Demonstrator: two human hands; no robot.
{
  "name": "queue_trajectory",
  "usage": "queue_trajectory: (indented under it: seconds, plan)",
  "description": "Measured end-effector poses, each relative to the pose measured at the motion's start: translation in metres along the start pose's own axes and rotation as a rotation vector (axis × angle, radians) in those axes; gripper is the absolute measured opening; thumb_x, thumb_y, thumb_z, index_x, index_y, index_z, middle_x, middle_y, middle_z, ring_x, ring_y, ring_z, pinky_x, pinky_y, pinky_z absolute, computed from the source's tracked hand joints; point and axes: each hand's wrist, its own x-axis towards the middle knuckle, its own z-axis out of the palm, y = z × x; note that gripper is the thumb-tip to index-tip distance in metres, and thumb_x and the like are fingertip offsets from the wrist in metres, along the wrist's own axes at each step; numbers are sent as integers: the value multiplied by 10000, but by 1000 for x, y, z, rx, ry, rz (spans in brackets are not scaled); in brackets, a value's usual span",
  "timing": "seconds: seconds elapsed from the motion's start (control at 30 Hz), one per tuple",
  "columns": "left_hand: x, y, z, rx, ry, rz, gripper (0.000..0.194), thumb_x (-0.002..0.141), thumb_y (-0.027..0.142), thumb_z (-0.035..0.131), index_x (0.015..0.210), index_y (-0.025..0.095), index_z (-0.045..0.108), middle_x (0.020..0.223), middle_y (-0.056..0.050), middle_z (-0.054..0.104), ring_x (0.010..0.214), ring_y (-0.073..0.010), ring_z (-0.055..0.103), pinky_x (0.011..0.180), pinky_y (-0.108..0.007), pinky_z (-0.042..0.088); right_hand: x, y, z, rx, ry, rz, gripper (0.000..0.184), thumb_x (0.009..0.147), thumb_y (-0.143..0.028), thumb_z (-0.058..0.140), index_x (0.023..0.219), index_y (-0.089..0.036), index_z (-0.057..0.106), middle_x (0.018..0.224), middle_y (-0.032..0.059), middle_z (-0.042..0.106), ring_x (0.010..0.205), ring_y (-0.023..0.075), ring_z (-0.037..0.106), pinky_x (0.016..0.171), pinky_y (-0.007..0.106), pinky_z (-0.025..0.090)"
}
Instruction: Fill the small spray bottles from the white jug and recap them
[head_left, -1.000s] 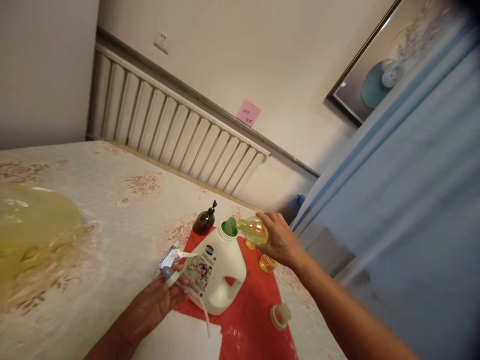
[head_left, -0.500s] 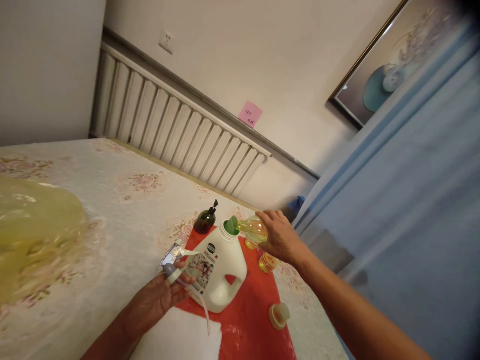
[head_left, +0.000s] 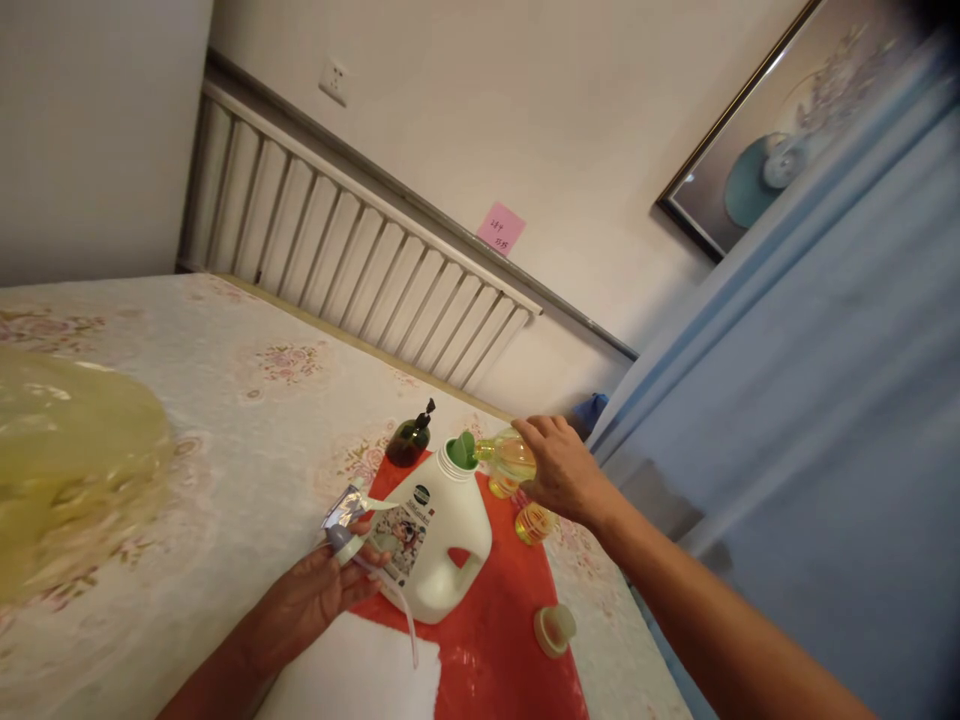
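My right hand (head_left: pixel 562 468) grips a clear bottle (head_left: pixel 511 457) of yellow liquid, tipped with its neck at the green spout of a white detergent jug (head_left: pixel 450 535). The jug stands on a red mat (head_left: pixel 491 640) with its label facing left. In my left hand (head_left: pixel 315 590) is a spray-pump head (head_left: pixel 343 540) with a thin dip tube hanging down past the jug's lower front. Beneath my right hand, a yellow bottle (head_left: pixel 533 523) rests on the mat. A pale cap (head_left: pixel 555 630) lies at the mat's right side.
Behind the jug stands a dark green pump bottle (head_left: pixel 409 440). A large yellowish transparent bag or basin (head_left: pixel 82 470) occupies the left of the flowered tablecloth (head_left: pixel 247 430). A white sheet (head_left: pixel 360 675) lies in front. Beyond the table are a radiator (head_left: pixel 352 240) and a blue curtain (head_left: pixel 810 400).
Almost nothing differs. The bottle stays tipped at the jug's mouth and my left hand keeps the pump head; the view has shifted very slightly.
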Motion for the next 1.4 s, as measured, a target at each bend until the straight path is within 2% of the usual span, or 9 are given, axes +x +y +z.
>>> queue_trajectory:
  seconds: [0.37, 0.73, 1.13, 1.4]
  plan:
    - [-1, -2, -4, -14, 7, -5, 396, 871, 313, 661, 1263, 281, 611, 1088, -74, 727, 1170, -290, 613, 973, -414, 504, 4, -1, -6, -57, 16, -30, 663, 698, -239, 682, 1329, -143, 499, 1240, 148, 563, 1080, 292, 455, 936, 401, 396]
    - [0, -1, -3, -30, 16, -19, 366, 857, 306, 683, 1220, 281, 641, 1064, -72, 742, 1163, -278, 627, 950, -384, 530, 6, 0, -7, -106, 6, -36, 697, 664, -158, 661, 1338, -155, 482, 1273, 145, 544, 1105, 299, 450, 929, 413, 395]
    - [0, 1, -2, -60, -53, -24, 370, 882, 271, 657, 1250, 273, 618, 1105, -74, 733, 1197, -273, 610, 985, -395, 515, 10, -3, -12, -159, 5, -64, 713, 646, -105, 627, 1342, -152, 476, 1276, 150, 534, 1112, 304, 439, 932, 418, 388]
    - [-1, 0, -2, -53, -35, -23, 375, 887, 279, 650, 1260, 279, 614, 1101, -78, 732, 1195, -277, 613, 977, -395, 519, 12, -5, -13, -186, 26, -94, 712, 635, -64, 602, 1331, -151, 483, 1261, 158, 534, 1109, 309, 435, 946, 431, 368]
